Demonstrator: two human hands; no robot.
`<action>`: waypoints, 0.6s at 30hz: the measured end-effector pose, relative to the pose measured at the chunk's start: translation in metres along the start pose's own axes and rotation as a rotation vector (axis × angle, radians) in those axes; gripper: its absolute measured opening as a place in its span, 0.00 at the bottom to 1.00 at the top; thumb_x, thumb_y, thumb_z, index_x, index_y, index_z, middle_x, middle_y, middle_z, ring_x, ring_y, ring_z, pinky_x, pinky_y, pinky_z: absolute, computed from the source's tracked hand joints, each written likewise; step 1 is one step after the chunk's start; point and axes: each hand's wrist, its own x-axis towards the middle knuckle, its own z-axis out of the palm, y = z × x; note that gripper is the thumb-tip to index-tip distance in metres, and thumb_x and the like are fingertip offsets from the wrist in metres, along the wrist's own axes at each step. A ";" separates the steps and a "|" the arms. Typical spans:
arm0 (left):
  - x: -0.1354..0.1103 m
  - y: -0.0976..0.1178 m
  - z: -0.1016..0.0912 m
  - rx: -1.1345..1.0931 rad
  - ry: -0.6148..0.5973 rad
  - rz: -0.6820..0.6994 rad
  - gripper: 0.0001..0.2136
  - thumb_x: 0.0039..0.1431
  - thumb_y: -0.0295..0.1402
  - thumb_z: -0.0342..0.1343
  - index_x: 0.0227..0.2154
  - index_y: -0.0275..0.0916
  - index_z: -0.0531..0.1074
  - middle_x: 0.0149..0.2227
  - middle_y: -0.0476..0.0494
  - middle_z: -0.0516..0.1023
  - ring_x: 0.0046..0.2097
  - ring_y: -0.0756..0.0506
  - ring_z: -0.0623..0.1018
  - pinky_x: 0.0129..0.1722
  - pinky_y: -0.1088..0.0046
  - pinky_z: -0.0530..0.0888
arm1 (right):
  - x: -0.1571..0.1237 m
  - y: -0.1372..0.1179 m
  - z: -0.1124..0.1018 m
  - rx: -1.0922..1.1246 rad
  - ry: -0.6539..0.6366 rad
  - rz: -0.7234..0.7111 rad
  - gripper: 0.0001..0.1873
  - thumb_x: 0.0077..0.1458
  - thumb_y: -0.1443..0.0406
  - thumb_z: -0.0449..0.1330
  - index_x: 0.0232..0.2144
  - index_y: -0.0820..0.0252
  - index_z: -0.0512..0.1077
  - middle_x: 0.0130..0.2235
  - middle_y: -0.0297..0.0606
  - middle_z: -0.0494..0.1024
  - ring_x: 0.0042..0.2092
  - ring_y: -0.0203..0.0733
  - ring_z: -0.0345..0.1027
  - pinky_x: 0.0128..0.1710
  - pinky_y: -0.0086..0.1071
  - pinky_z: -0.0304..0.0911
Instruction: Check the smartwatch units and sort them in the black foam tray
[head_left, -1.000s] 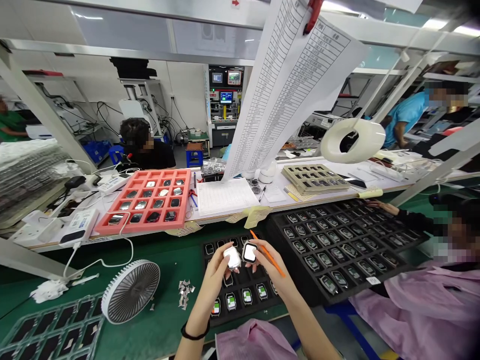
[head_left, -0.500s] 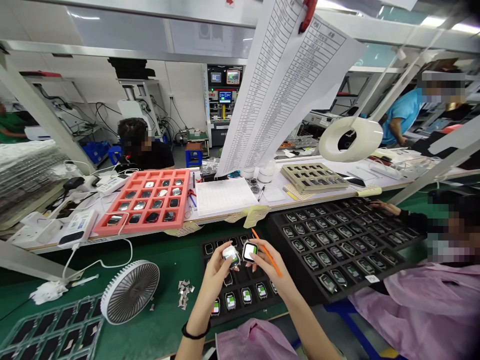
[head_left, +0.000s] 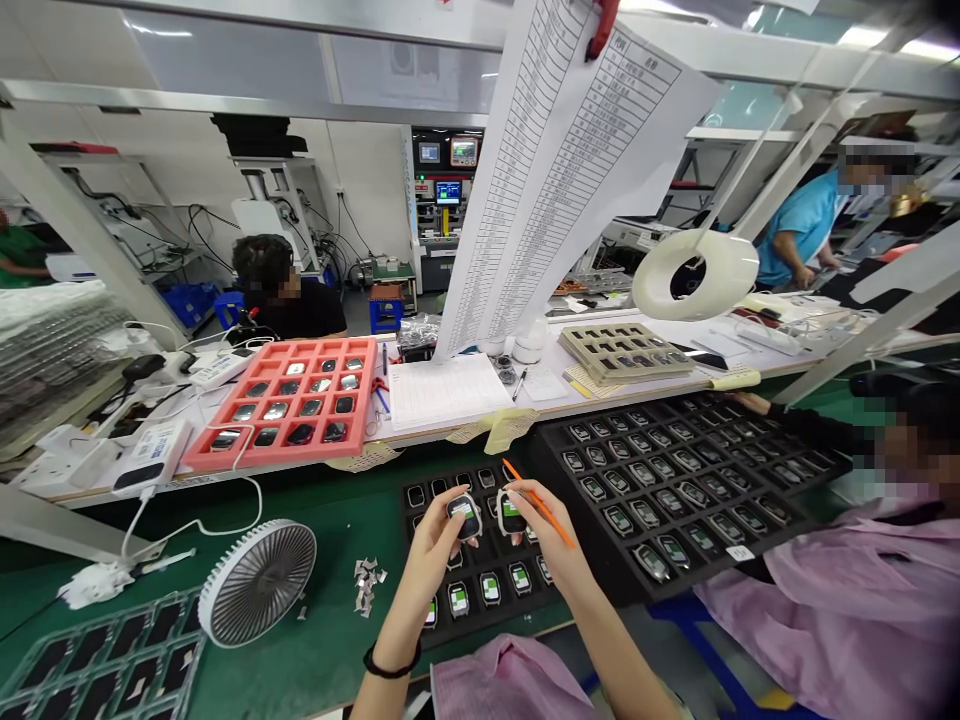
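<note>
My left hand (head_left: 433, 535) is closed around a smartwatch (head_left: 465, 514), its lit screen showing green and white. In my right hand (head_left: 551, 530) is a second smartwatch (head_left: 511, 511), tilted, its screen also partly green. An orange stick-like tool (head_left: 541, 506) lies slantwise across that same hand, tucked among the fingers. Both watches are held side by side, a little apart, above a black foam tray (head_left: 487, 622). Several watches with lit screens sit in the tray's front slots, and darker ones fill its back row. My hands hide part of its middle.
A small fan (head_left: 259, 585) and a pile of small silvery scraps (head_left: 366, 588) stand to the left. A bigger black watch tray (head_left: 600, 545) is at right, where another person's hand (head_left: 750, 402) reaches in. On the shelf are a pink tray (head_left: 281, 455) and paper sheets (head_left: 442, 390).
Both watches have turned in my hands: the left screen, washed out by glare before, now reads dark with green, and the right one has tilted. My hands have moved slightly apart.
</note>
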 end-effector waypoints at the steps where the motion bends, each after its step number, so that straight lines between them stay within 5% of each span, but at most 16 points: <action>1: 0.000 0.000 0.000 0.007 0.005 -0.003 0.24 0.55 0.49 0.54 0.50 0.40 0.67 0.31 0.48 0.71 0.28 0.49 0.73 0.23 0.76 0.62 | 0.000 0.001 -0.001 0.009 -0.001 0.009 0.14 0.49 0.53 0.63 0.33 0.56 0.73 0.27 0.33 0.65 0.26 0.36 0.60 0.18 0.27 0.62; 7: 0.004 -0.004 0.001 -0.022 0.005 -0.052 0.21 0.57 0.49 0.51 0.44 0.38 0.71 0.31 0.45 0.75 0.26 0.49 0.73 0.23 0.76 0.61 | -0.002 0.000 -0.004 -0.001 0.010 0.023 0.16 0.46 0.52 0.65 0.30 0.57 0.73 0.25 0.31 0.64 0.25 0.35 0.59 0.17 0.26 0.60; 18: 0.010 -0.023 0.002 0.005 -0.013 0.053 0.29 0.50 0.47 0.59 0.54 0.42 0.63 0.45 0.40 0.73 0.35 0.46 0.74 0.28 0.73 0.68 | -0.002 -0.001 -0.007 -0.003 -0.127 -0.050 0.19 0.48 0.55 0.65 0.41 0.55 0.69 0.34 0.35 0.73 0.27 0.38 0.70 0.22 0.29 0.62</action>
